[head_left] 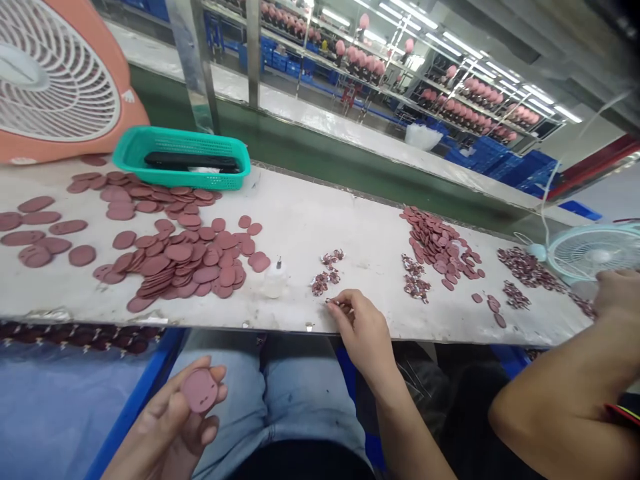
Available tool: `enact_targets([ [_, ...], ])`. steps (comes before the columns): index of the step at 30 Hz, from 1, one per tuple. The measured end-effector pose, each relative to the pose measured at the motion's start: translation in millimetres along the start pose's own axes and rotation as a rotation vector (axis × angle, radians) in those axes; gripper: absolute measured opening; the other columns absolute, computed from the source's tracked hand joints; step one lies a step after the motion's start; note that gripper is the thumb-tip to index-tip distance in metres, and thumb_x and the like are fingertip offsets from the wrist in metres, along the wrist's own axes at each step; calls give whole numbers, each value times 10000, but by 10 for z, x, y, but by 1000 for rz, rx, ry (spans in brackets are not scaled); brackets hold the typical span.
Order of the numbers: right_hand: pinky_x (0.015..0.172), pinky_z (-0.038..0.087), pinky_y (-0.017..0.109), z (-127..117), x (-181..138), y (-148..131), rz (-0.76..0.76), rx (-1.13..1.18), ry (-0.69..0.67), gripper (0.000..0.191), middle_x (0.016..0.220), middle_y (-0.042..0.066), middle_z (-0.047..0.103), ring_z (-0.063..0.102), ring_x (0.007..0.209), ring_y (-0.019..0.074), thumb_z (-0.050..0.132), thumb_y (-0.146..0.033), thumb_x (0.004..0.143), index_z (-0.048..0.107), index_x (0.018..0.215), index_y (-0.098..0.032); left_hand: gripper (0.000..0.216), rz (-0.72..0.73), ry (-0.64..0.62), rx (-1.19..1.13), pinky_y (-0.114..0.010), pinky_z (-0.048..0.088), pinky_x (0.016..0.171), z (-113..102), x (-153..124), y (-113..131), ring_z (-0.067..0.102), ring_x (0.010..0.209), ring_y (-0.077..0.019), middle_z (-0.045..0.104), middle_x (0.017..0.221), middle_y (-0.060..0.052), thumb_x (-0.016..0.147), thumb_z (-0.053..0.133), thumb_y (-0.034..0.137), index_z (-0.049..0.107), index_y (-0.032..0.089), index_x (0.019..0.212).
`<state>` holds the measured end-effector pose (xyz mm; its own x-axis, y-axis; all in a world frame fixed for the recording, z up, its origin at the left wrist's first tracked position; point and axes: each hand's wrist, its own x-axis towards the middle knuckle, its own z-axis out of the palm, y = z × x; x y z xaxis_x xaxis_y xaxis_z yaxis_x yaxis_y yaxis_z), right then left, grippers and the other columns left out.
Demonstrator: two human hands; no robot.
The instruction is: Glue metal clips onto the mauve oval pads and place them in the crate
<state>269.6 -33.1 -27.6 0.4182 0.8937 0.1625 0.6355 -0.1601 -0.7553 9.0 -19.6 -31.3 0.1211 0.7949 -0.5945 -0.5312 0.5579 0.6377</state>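
Note:
My left hand (173, 420) is low over my lap, fingers curled round a mauve oval disc (199, 390). My right hand (363, 330) rests at the front edge of the white table (310, 227), its fingertips pinching a small metal-and-mauve part (337, 305). Just beyond it lies a small cluster of similar little parts (326, 272). A big heap of mauve discs (183, 260) lies on the table to the left, and a small white bottle (275, 279) stands beside the heap.
A teal basket (183, 157) holding a black object stands at the back left beside a pink fan (60, 80). More discs (440, 243) and small parts (527, 267) lie to the right, near a co-worker's arm (565, 393) and a pale fan (595, 250). A blue bin (75, 393) sits below.

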Motion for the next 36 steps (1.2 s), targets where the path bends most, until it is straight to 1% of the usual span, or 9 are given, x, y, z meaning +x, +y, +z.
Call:
enact_targets([
  [3,712,572,333,48,-145,-89,18,183,-65,222,879,59,719,684,783,200,601,-418,945,643,976,-203,444,-45,25,12,-123,499,420,98,-90,23,724,667,-144,818,818,-6,475,989,397,821,267,865],
  [5,678,603,291,63,-224,-223,29,338,-176,252,878,44,735,709,761,174,612,-450,947,665,1007,-210,459,-84,43,33,-138,504,429,158,-144,39,711,666,-146,802,808,-21,459,989,426,825,249,849],
  [7,712,617,259,54,-278,-393,45,541,-340,223,919,26,744,719,784,146,628,-412,954,697,1073,-237,416,-116,40,44,-146,508,445,199,-186,47,702,667,-145,789,801,-28,491,986,396,825,238,841],
  [9,796,615,245,37,-311,-554,58,716,-507,210,1028,23,737,721,891,133,640,-325,960,709,1153,-276,362,-134,27,44,-150,506,456,208,-215,43,693,668,-142,785,803,-32,539,973,339,824,233,851],
  [11,841,608,245,32,-332,-671,52,767,-603,261,1082,28,728,714,970,138,649,-251,952,705,1203,-292,363,-141,3,39,-157,505,462,186,-233,32,676,666,-142,783,804,-41,552,967,356,825,224,858],
  [14,785,610,228,63,-354,-751,17,727,-576,286,989,17,757,730,913,142,727,-195,883,721,1158,-272,417,-148,-56,39,-158,501,464,130,-247,22,643,654,-138,769,765,-43,534,960,450,833,217,855],
  [19,667,587,201,115,-362,-776,-105,646,-537,120,829,-4,772,724,719,122,792,-181,826,753,933,-217,443,-166,-143,83,-154,506,469,118,-272,65,627,653,-134,767,772,-44,554,943,477,834,201,883],
  [26,682,532,227,109,-336,-811,-356,429,-488,95,798,8,741,665,723,121,780,-183,848,757,940,-190,398,-188,-153,84,-144,504,459,162,-286,107,599,608,-114,739,700,-22,549,950,451,836,198,834],
  [36,701,529,279,68,-309,-852,-486,286,-489,52,808,10,748,660,722,144,737,-219,896,727,946,-213,381,-203,-167,66,-144,512,455,138,-276,82,610,608,-120,732,695,-27,562,950,414,834,179,839],
])
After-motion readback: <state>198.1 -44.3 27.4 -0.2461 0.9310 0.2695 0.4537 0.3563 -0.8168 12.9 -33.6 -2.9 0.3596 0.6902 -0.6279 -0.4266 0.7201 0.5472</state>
